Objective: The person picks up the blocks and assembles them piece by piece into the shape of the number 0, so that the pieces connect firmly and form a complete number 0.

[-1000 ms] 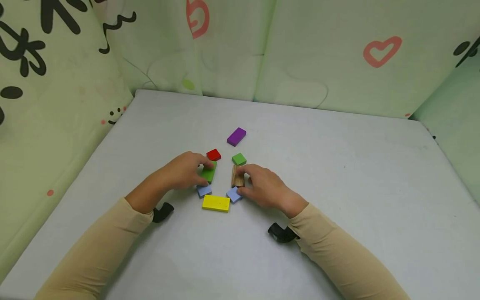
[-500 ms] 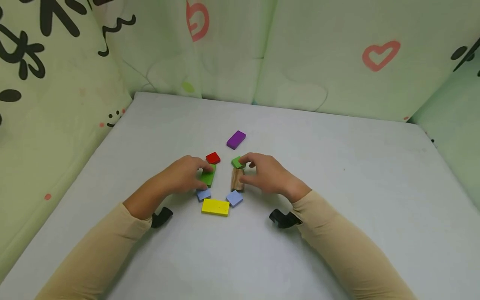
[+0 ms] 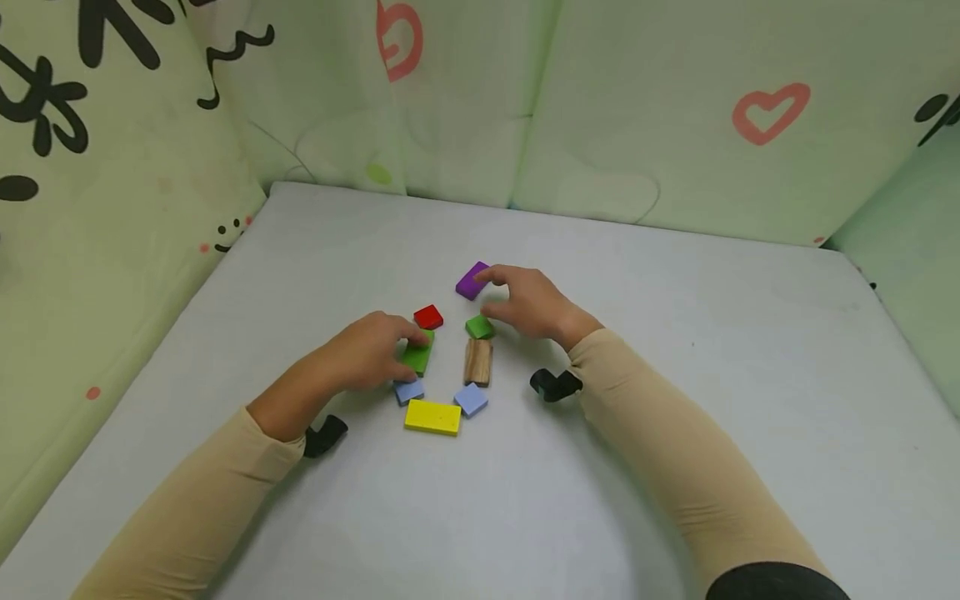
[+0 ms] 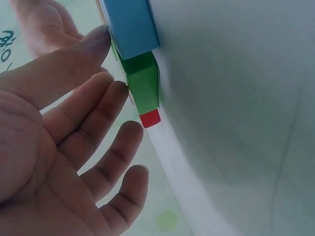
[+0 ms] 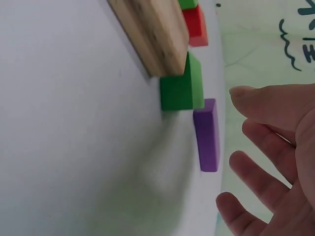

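Observation:
My left hand (image 3: pixel 367 354) rests at the left side of the blocks, fingers slightly bent, its thumb at a light blue block (image 3: pixel 408 392) and its fingertips at a long green block (image 3: pixel 417 358). A red block (image 3: pixel 428 317) lies just beyond. In the left wrist view, the thumb touches or nearly touches the blue block (image 4: pixel 130 29). My right hand (image 3: pixel 536 302) is spread beside a purple block (image 3: pixel 469 283), index finger over its right edge. In the right wrist view nothing is between thumb and fingers. Nearer lie a small green block (image 3: pixel 480 327) and a wood-grain block (image 3: pixel 478 362).
A yellow block (image 3: pixel 432 417) and a second light blue block (image 3: pixel 471 400) close the near end of the ring of blocks. The white table (image 3: pixel 712 400) meets printed pale green curtains (image 3: pixel 622 117) at the back and sides. Black wrist mounts (image 3: pixel 555 385) hang below the cuffs.
My right hand has left the wood-grain block, passed the small green block and moved forward to the purple one. The left hand stays in place. The blocks show no clear shift.

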{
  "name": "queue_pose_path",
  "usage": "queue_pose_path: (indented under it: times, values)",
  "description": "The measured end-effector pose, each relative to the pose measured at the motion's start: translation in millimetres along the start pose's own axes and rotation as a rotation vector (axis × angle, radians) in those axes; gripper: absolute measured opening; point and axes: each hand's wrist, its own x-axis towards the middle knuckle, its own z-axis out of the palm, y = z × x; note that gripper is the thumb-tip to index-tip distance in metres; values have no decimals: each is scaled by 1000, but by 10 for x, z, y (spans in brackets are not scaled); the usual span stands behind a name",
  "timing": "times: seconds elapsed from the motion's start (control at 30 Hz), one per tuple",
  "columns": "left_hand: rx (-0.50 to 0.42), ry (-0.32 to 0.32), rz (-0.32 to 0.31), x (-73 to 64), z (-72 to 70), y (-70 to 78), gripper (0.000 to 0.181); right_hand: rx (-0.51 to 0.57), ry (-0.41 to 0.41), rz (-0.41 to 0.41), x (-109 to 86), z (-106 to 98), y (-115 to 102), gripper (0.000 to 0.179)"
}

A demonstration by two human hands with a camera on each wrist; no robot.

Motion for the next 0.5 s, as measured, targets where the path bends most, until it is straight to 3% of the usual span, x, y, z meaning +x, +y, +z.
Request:
queue_pose_path:
  times: [0.5]
  values:
    - [-2, 17, 18, -26, 1, -31, 50, -53, -63, 47, 338, -43, 92, 61]
